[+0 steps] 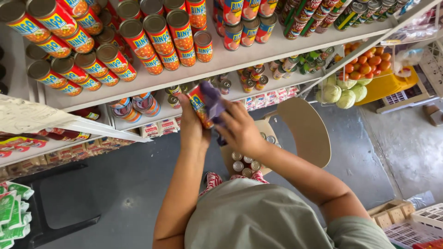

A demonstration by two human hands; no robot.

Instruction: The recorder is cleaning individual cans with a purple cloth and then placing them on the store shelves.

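One red and yellow can (199,107) is clasped in the left hand (191,129), whose fingers wrap its side from behind, holding it tilted in front of the white shelves (258,55). The right hand (240,131) presses a single purple cloth (212,101) against the can's upper end, fingers folded down over the fabric so that cloth and can touch. Both forearms reach up from the person's grey-green shirt (258,216).

Directly below the hands stands a pale wooden chair (304,133), and on its seat about seven small cans (247,163) show their silver tops, partly hidden by the right arm, so the full count cannot be told.

On the top shelf, stacked cans (115,50) of the same red and yellow kind lie in rows, well over twenty of them in view. Farther right on that shelf stand darker cans with green and red labels (332,14), roughly ten. The shelf beneath carries a few more small tins (251,78) and green-labelled tins (300,62).

To the right, a clear bin (364,64) holds many orange fruits, too many to count, and about five pale green cabbages (341,92) sit beside it. One yellow crate (392,85) lies near them on the grey floor (138,184).
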